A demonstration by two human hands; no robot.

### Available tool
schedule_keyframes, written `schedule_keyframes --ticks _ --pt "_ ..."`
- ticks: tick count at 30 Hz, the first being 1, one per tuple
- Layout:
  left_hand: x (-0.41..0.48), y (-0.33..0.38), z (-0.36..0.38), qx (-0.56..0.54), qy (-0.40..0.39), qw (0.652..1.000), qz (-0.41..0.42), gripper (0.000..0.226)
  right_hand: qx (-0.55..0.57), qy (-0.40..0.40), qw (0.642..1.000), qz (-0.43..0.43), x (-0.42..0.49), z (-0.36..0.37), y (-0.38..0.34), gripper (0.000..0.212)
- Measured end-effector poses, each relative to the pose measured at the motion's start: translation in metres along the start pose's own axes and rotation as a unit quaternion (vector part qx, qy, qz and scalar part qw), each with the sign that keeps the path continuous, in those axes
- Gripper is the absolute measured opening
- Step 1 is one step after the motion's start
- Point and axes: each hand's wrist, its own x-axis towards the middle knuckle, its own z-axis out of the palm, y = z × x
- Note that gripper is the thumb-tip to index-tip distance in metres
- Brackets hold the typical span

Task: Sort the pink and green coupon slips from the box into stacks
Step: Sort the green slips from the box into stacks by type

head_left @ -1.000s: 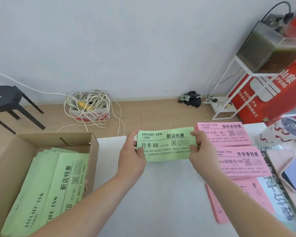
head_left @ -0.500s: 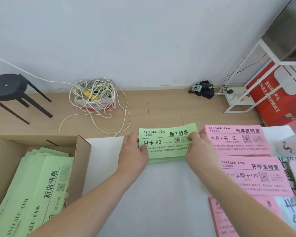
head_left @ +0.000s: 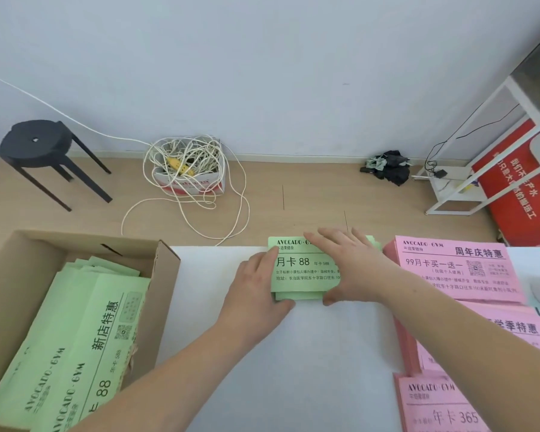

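Stack of green slips (head_left: 304, 277) sits on the counter (head_left: 293, 353) right of the box (head_left: 166, 285). The left hand (head_left: 256, 285) butts its edge and the right hand (head_left: 353, 269) presses on top, fingers straight, gripping nothing. Uneven pressure could skew the lower slips.

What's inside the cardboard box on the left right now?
Green coupon slips fill the cardboard box, loosely fanned, and the top one is printed with 88. The pile covers the box floor, so whatever lies beneath it cannot be seen.
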Motion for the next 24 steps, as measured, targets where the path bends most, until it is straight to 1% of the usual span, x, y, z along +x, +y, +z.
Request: schedule_keyframes --ticks 4,6,8,11,17,20,22,24 --pt "-0.001 -0.003 0.008 -0.006 0.027 1.0 0.001 0.09 0.009 0.014 0.999 -0.031 -0.001 0.01 0.009 0.108" --pt "-0.002 -0.003 0.011 0.0 0.045 0.999 0.004 0.081 0.01 0.03 0.999 -0.038 0.0 0.012 0.012 0.103" --pt "-0.002 -0.001 0.012 0.006 0.052 0.999 0.004 0.075 0.006 0.033 0.999 -0.04 0.0 0.013 0.013 0.102" --pt "-0.004 0.002 0.012 0.006 0.047 0.999 0.007 0.078 0.006 0.027 0.999 -0.035 0.0 0.012 0.014 0.109" --pt "0.0 0.007 0.012 0.008 0.046 0.999 -0.006 0.075 -0.007 0.047 0.998 -0.04 0.0 0.015 0.017 0.107" --pt "0.0 0.006 0.013 -0.004 0.041 0.999 -0.019 0.079 -0.002 0.039 0.999 -0.026 -0.006 0.015 0.021 0.114" --pt "-0.002 0.006 0.012 -0.007 0.032 0.999 -0.018 0.081 -0.013 0.045 0.999 -0.021 -0.011 0.015 0.024 0.113" --pt "-0.002 0.007 0.014 -0.007 0.029 0.999 -0.018 0.078 -0.013 0.045 0.999 -0.015 -0.014 0.016 0.029 0.109"
